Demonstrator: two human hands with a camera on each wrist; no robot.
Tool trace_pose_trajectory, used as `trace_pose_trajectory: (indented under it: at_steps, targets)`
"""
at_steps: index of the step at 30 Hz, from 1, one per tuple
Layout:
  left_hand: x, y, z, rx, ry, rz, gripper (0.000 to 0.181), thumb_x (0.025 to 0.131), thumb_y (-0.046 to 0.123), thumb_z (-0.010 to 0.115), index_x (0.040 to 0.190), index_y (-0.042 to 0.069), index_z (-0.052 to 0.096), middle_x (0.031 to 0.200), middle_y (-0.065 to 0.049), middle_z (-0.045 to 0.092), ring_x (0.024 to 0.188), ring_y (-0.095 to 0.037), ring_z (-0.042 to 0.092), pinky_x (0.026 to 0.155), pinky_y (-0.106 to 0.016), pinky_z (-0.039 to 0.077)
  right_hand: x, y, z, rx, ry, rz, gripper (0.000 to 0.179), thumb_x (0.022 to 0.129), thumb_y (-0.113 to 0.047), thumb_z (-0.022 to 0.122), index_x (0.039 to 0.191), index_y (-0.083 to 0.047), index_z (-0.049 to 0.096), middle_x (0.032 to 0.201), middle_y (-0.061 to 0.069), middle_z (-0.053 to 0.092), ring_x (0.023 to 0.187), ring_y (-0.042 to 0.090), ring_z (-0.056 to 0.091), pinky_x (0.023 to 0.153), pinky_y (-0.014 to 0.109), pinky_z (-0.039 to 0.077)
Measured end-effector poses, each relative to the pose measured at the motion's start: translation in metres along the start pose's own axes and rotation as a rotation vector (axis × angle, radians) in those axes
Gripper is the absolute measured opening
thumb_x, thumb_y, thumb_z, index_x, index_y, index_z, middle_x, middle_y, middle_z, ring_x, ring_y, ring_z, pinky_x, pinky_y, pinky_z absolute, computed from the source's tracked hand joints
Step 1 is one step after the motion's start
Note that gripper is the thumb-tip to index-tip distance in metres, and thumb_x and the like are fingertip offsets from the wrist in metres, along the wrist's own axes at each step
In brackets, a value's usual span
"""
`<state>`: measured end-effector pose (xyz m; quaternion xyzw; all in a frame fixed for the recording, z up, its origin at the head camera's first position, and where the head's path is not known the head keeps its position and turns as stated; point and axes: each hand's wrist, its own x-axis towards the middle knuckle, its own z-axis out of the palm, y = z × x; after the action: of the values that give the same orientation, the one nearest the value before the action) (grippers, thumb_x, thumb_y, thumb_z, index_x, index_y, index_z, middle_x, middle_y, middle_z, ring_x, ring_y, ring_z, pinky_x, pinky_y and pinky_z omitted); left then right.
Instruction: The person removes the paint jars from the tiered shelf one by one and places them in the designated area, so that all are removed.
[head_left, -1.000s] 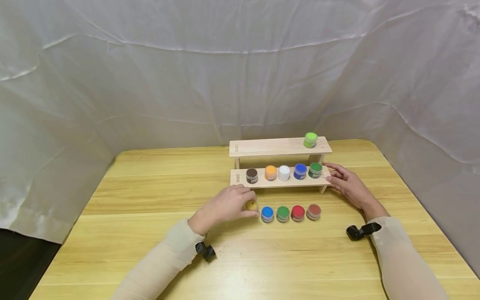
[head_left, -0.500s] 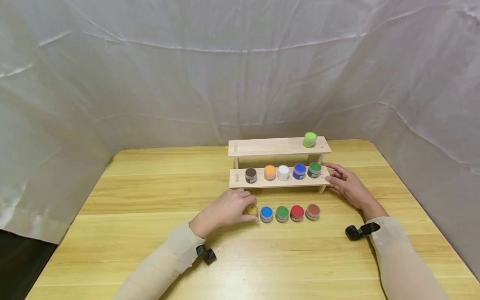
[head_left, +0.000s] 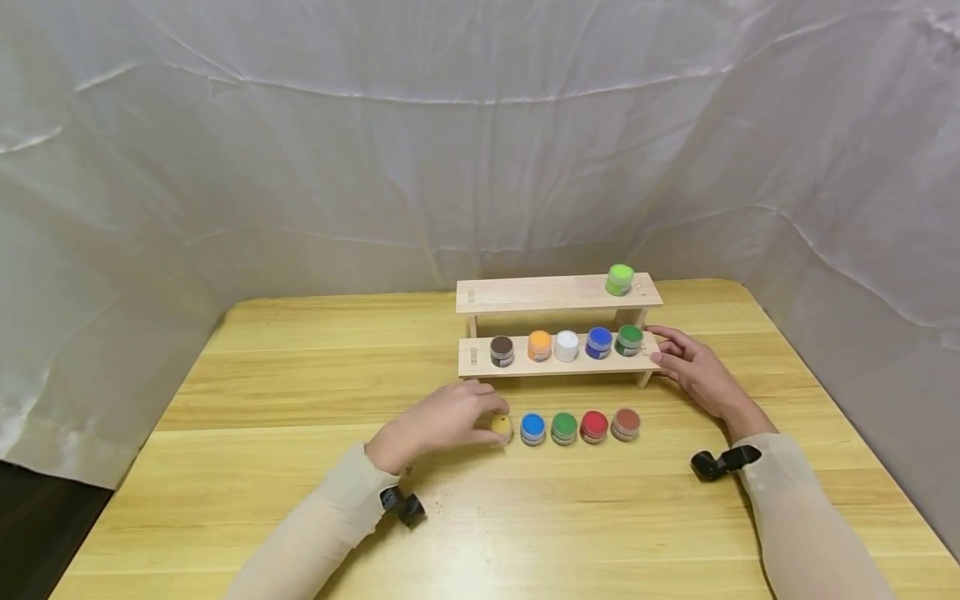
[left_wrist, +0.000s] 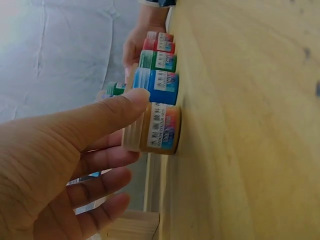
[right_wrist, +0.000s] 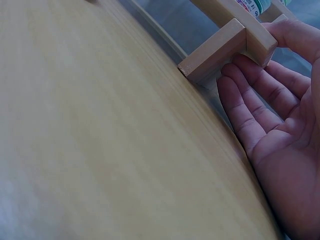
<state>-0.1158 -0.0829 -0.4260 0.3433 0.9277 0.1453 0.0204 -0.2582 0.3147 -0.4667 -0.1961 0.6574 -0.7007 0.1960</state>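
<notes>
My left hand [head_left: 442,423] holds a small yellow-ochre paint jar [left_wrist: 164,129] by its clear lid, thumb on one side and fingers reaching behind it. This jar stands on the table at the left end of a row with a blue jar [head_left: 533,428], a green jar [head_left: 564,427], a red jar [head_left: 594,426] and a reddish-brown jar [head_left: 626,423]. At the right end of the two-tier wooden rack [head_left: 555,367], my right hand [head_left: 697,377] grips the lower shelf, its thumb on top and its fingers by the end leg [right_wrist: 212,52].
Dark brown [head_left: 502,351], orange [head_left: 539,345], white [head_left: 566,345], dark blue [head_left: 598,342] and dark green [head_left: 628,340] jars stand on the lower shelf. A light green jar [head_left: 619,280] stands on the upper shelf's right end. Grey cloth [head_left: 480,167] hangs behind the table.
The ochre jar has come slightly toward me, level with the row. The left thumb and fingers have drawn back a little to the left around it. The right hand stays on the rack.
</notes>
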Motion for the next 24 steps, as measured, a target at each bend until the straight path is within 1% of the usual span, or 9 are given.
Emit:
trace_pose_trajectory:
  at_steps: [2,5,13,16,21,24]
  targets:
    - [-0.0009,-0.0005,-0.0010,-0.004,-0.007,-0.001,0.042,0.089,0.043,0.070,0.116,0.012,0.069,0.109,0.002,0.066,0.102,-0.013,0.060,0.095,-0.030,0.047,-0.0002,0.0000,-0.0004,-0.003,0.000,-0.001,0.056,0.099,-0.003,0.055,0.149,0.004,0.030,0.105,0.006,0.055,0.098,0.010,0.059,0.084,0.023,0.053]
    - [-0.0016,-0.0001,-0.0009,-0.006,-0.011,-0.007,0.042,0.089,0.044,0.070,0.116,0.012,0.069,0.109,0.003,0.066,0.101,-0.013,0.061,0.095,-0.030,0.047,-0.0003,0.0002,-0.0010,-0.004,-0.003,0.001,0.056,0.099,-0.003,0.055,0.149,0.004,0.030,0.106,0.007,0.054,0.098,0.010,0.059,0.085,0.023,0.052]
    - [-0.0026,0.0010,0.0018,-0.001,0.004,-0.035,0.041,0.087,0.045,0.071,0.113,0.013,0.069,0.103,0.004,0.065,0.092,-0.010,0.059,0.087,-0.028,0.049,0.0015,0.0003,0.0002,-0.016,0.004,0.020,0.059,0.099,-0.007,0.057,0.150,0.004,0.028,0.107,0.007,0.054,0.100,0.011,0.059,0.087,0.024,0.052]
    - [-0.0031,0.0010,0.0007,-0.005,0.005,-0.042,0.045,0.086,0.047,0.071,0.115,0.012,0.069,0.103,0.004,0.065,0.090,-0.009,0.059,0.086,-0.028,0.050,0.0016,0.0002,0.0003,-0.014,0.005,0.022,0.059,0.099,-0.006,0.057,0.150,0.004,0.028,0.107,0.007,0.054,0.100,0.011,0.059,0.086,0.024,0.052]
    - [-0.0041,0.0023,-0.0039,-0.041,0.017,-0.069,0.055,0.084,0.050,0.072,0.121,0.010,0.066,0.110,0.001,0.066,0.096,-0.013,0.061,0.090,-0.031,0.050,0.0014,0.0009,-0.0004,-0.011,0.003,0.011,0.058,0.099,-0.005,0.056,0.150,0.004,0.028,0.107,0.007,0.054,0.100,0.011,0.059,0.086,0.024,0.052]
    - [-0.0046,0.0036,-0.0071,-0.055,0.034,-0.065,0.054,0.085,0.049,0.071,0.122,0.011,0.066,0.113,0.000,0.066,0.102,-0.015,0.061,0.092,-0.033,0.050,0.0010,0.0024,-0.0009,-0.013,0.002,0.010,0.058,0.099,-0.005,0.056,0.150,0.003,0.028,0.107,0.007,0.055,0.100,0.010,0.059,0.086,0.024,0.052]
